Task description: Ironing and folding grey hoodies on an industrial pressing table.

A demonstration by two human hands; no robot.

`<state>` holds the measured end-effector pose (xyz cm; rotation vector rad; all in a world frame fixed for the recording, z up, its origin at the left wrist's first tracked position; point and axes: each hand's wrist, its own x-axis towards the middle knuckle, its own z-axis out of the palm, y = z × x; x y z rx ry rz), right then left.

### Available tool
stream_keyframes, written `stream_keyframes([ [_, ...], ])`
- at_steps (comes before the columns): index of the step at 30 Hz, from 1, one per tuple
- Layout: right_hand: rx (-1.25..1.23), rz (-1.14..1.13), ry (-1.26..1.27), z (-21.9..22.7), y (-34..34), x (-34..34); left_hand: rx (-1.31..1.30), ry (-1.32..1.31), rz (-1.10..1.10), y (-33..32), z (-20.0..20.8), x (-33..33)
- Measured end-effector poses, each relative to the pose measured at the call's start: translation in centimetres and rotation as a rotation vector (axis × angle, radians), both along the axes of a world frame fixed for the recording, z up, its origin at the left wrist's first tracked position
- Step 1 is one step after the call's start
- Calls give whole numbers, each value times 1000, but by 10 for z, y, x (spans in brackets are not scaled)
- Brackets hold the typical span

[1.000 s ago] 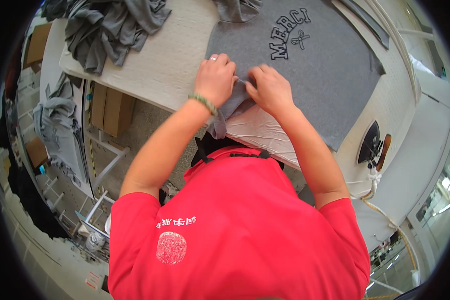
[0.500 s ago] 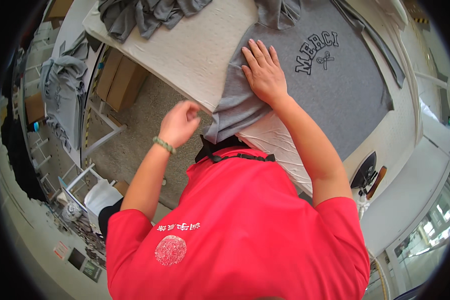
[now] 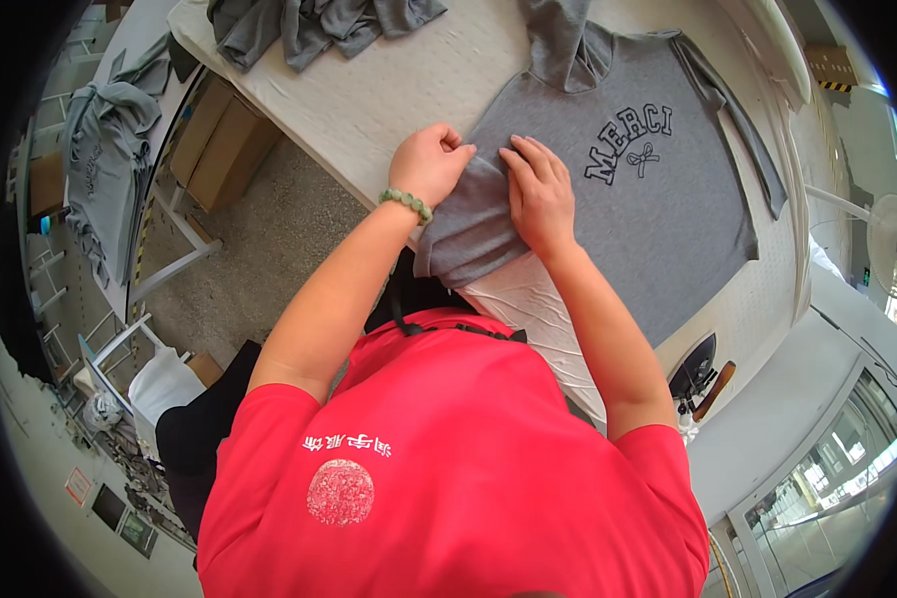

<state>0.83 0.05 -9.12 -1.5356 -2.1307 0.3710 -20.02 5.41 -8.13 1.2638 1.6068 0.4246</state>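
Note:
A grey hoodie (image 3: pixel 658 229) with dark outlined lettering and a small bow motif lies spread on the pale padded table (image 3: pixel 419 75). Its hood points to the far side, and one sleeve (image 3: pixel 473 234) is bunched at the near left. My left hand (image 3: pixel 431 167), wearing a green bead bracelet (image 3: pixel 406 202), is closed at the garment's left edge, thumb and fingers pinching the cloth. On the hoodie beside it rests my right hand (image 3: pixel 545 199), fingers extended and slightly bent, fingertips touching the fabric near the sleeve. The cloth under its palm is hidden.
An iron (image 3: pixel 695 367) with a wooden handle stands at the table's right near edge. Crumpled grey garments (image 3: pixel 314 28) lie at the far left of the table. More grey garments (image 3: pixel 110 169) rest on a side table, with cardboard boxes (image 3: pixel 219 140) between the tables.
My left hand has moved right and away from me, from over the floor onto the hoodie's edge. My right hand has drawn nearer, its fingers more bent. The view has shifted slightly.

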Motion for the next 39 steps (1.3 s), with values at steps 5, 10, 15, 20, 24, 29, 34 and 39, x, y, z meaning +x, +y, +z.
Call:
stream_keyframes([
  [5, -44, -67, -36, 10, 63, -4, -31, -186, 107, -2, 2, 8],
  [10, 35, -45, -231, -2, 68, -7, -194, -483, 185, 2, 9, 3],
  [15, 10, -34, -253, 4, 73, -12, 164, 24, -88, 1, 8, -3],
  [20, 3, -5, -243, 9, 54, -16, 227, 366, -318, 11, 25, -5],
  [24, -34, 35, -257, 12, 49, -14, 337, 472, -469, 19, 33, -6],
  [29, -61, -69, -213, 12, 28, 5, 845, 559, -1048, 71, 26, -2],
  [34, -120, -254, -297, 38, -93, 114, 598, 631, -1252, 100, 44, 1],
  [39, -211, -1319, -929, 55, -325, 346, 544, 714, -1274, 116, 56, 22],
])
